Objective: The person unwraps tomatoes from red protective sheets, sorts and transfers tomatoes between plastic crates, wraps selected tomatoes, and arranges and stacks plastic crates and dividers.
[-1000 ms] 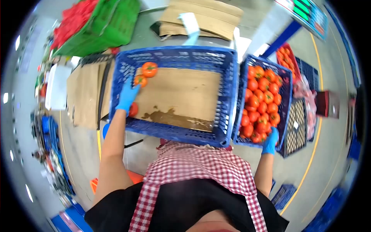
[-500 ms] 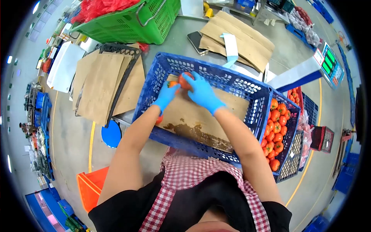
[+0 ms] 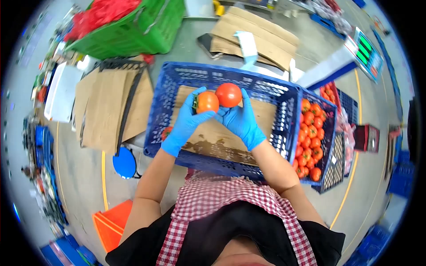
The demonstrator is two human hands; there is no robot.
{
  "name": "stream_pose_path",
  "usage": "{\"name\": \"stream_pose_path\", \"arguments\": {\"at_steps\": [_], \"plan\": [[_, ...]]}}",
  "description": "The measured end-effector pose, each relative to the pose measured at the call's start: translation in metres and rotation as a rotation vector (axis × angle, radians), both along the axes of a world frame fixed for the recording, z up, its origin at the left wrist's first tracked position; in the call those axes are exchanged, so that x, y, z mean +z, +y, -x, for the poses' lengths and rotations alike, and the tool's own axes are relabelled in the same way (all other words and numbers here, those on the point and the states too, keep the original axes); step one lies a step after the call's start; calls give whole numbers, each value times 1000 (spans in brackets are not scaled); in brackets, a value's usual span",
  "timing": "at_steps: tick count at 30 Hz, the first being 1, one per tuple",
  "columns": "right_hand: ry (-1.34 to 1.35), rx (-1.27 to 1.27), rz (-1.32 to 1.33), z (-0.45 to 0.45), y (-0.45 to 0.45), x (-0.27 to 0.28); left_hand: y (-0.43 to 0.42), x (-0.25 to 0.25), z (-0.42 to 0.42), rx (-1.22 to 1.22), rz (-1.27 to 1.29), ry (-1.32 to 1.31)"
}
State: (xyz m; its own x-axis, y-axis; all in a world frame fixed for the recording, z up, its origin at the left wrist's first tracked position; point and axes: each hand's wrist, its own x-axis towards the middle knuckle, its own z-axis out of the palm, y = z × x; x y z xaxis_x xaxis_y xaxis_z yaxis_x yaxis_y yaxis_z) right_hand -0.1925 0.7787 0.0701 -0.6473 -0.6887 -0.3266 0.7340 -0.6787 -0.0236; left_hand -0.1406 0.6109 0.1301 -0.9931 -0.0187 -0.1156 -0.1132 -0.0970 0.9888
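Note:
Above the cardboard-lined blue crate [image 3: 288, 115], my left hand [image 3: 186, 124], in a blue glove, is closed round an orange-red tomato [image 3: 207, 102]. My right hand [image 3: 242, 122], also gloved, cups a redder tomato [image 3: 229, 95] just beside it, and the two tomatoes nearly touch. Another tomato [image 3: 167, 132] lies at the left side of the crate, partly hidden by my left wrist. The cardboard [image 3: 262, 115] on the crate's floor has a dark wet patch near the front. A second blue crate [image 3: 328, 128] full of tomatoes [image 3: 312, 132] stands on the right.
Flattened cardboard [image 3: 104, 111] lies left of the crate, and more [image 3: 257, 35] behind it. A green crate [image 3: 151, 31] with red bags is at the back left. A scale display [image 3: 368, 53] rises at the back right. An orange bin [image 3: 113, 224] stands low on the left.
My right hand came from the right crate into the large crate and took hold of a tomato. Both hands have since lifted their tomatoes nearer and turned them up.

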Motion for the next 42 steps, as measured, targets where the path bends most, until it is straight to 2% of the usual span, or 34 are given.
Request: {"name": "stream_pose_path", "arguments": {"at_steps": [2, 3, 4, 6, 7, 9, 10, 11, 12, 13, 14, 15, 17, 18, 19, 21, 22, 25, 26, 27, 29, 33, 35, 37, 38, 41, 42], "plan": [[-85, -90, 150, -20, 32, 25, 36, 6, 1, -142, 302, 133], [-37, -132, 190, -28, 45, 29, 54, 15, 0, -208, 449, 210], [13, -176, 230, -35, 63, 30, 71, 33, 0, -324, 553, 170], [54, -256, 282, -46, 103, 34, 82, 25, 1, -295, 240, 53], [34, -322, 244, -52, 127, 35, 77, 18, 5, -206, 315, 22], [-6, -416, 176, -57, 170, 39, 45, -11, 11, -121, 629, -18], [4, -521, 86, -63, 191, 44, 15, -37, 6, -142, 915, -44], [142, -529, 32, -68, 221, 29, -34, -85, -2, -241, 1262, -103], [167, -615, -38, -71, 249, 26, -52, -96, -14, -331, 1513, -421], [187, -701, -107, -73, 276, 21, -69, -109, -31, -402, 1609, -508], [270, -684, -300, -73, 306, 3, -78, -119, -43, -477, 1703, -603], [349, -657, -493, -78, 334, -22, -78, -118, -46, -500, 1771, -590], [746, -346, -1568, -92, 378, -76, -73, -119, -48, -528, 1899, -562], [388, -475, -1045, -96, 388, -80, -72, -119, -46, -532, 1898, -514], [-30, -671, -559, -100, 399, -83, -75, -118, -42, -545, 1829, -598], [-345, -628, -610, -104, 410, -106, -76, -112, -30, -566, 1689, -755], [-379, -609, -725, -107, 412, -116, -72, -104, -28, -511, 1599, -676], [-351, -529, -782, -112, 417, -146, -48, -77, -16, -210, 1132, -619], [-254, -545, -748, -111, 417, -162, -42, -75, -12, -128, 898, -599], [-327, -501, -768, -108, 418, -176, -37, -72, -3, -160, 855, -581], [-305, -410, -740, -102, 415, -195, -11, -60, 10, -140, 781, -507], [-269, -575, -863, -74, 390, -198, 57, -16, 22, -118, 643, -498], [-126, -554, -1099, -57, 390, -205, 81, -2, 26, -134, 583, -481], [1, -551, -1392, -35, 383, -219, 103, 6, 30, -147, 417, -465], [59, -607, -1375, -33, 379, -214, 115, 10, 33, -151, 333, -453], [176, -365, -1336, -29, 383, -196, 154, 23, 34, -103, 33, -472], [181, -458, -1352, -32, 375, -183, 163, 19, 34, -111, -66, -486]]}}
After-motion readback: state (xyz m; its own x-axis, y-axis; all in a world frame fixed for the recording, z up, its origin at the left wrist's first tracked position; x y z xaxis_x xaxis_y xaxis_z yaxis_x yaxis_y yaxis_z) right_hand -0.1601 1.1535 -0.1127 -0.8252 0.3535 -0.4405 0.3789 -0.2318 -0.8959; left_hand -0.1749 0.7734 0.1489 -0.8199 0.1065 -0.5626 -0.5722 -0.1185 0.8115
